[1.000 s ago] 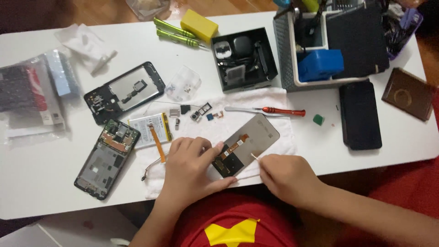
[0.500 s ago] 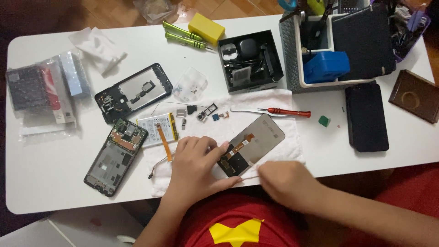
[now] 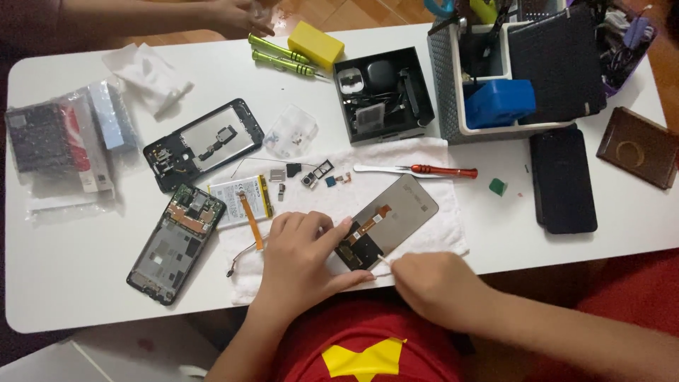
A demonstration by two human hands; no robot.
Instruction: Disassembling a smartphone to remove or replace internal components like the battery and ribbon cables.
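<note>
A grey phone screen panel with an orange flex cable lies tilted on a white cloth at the table's near edge. My left hand presses on the panel's lower end, thumb and fingers around its dark corner. My right hand pinches a thin pale stick whose tip touches the panel's bottom edge. Small loose phone parts lie on the cloth above my left hand.
A phone frame with circuit board, a black back frame, a white battery, a red-handled screwdriver, a black box, a grey tool basket, a black phone and plastic bags surround me. Another person's hand is at the far edge.
My hands stay on the panel; my right hand has shifted a little along its bottom edge. The view has drifted slightly, and another person's arm shows at the top.
</note>
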